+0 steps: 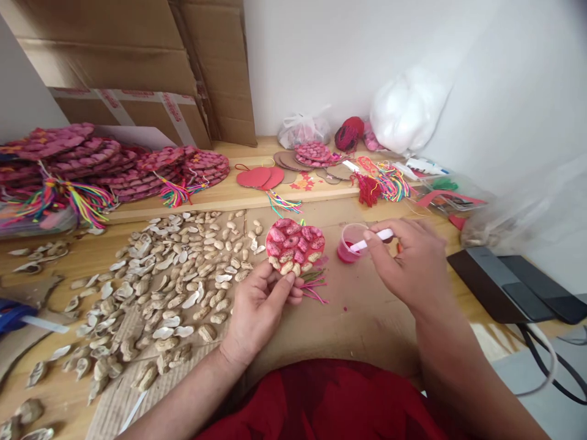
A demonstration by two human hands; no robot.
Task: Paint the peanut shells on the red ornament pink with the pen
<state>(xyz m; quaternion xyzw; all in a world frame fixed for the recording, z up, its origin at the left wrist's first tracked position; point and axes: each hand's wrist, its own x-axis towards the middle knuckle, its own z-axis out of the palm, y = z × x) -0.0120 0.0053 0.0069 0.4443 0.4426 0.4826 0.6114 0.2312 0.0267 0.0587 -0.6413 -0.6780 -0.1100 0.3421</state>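
Observation:
My left hand (263, 305) pinches the lower edge of a round red disc (269, 231) covered with peanut shells. The upper shells (290, 242) are painted pink, while the lowest ones (287, 267) keep their plain tan colour. A tassel of pink and green strings (314, 287) hangs below the disc. To its right, a small clear plastic cup (353, 231) contains pink paint (347, 253). My right hand (403, 263) grips a white stick (372, 239) that slants into the cup; its tip is hidden in the paint.
Loose peanut shells (183, 275) spread over the cardboard on the left. Stacks of pink shell discs (87, 153) with colourful tassels stand behind them. Red discs (259, 177), yarn (349, 134) and a white plastic bag (406, 110) are at the back. A phone (541, 281) lies on the right.

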